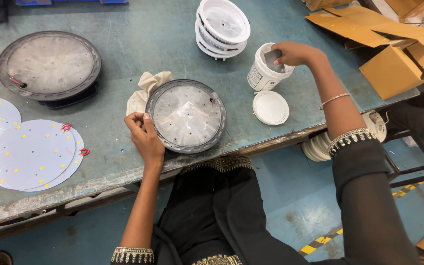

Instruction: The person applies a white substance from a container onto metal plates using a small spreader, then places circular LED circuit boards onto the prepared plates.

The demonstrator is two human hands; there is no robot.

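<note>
On the teal desk [123,34], head view: round grey lamp housing [186,116], steadied at its left rim by the left hand [143,131], fingers curled together. White tub [266,73] with pale label, entered by the right hand [290,53], clamped on a flat grey spatula [272,58]. White lid [270,107] just beside. Brown cartons [393,44] at far right.

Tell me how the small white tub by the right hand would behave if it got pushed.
The white tub stands upright and open, its lid lying beside it, so a hard push could tip it and spill paste. The right hand reaches into it, which probably steadies it. It looks like stiff plastic and should slide, not roll.
</note>
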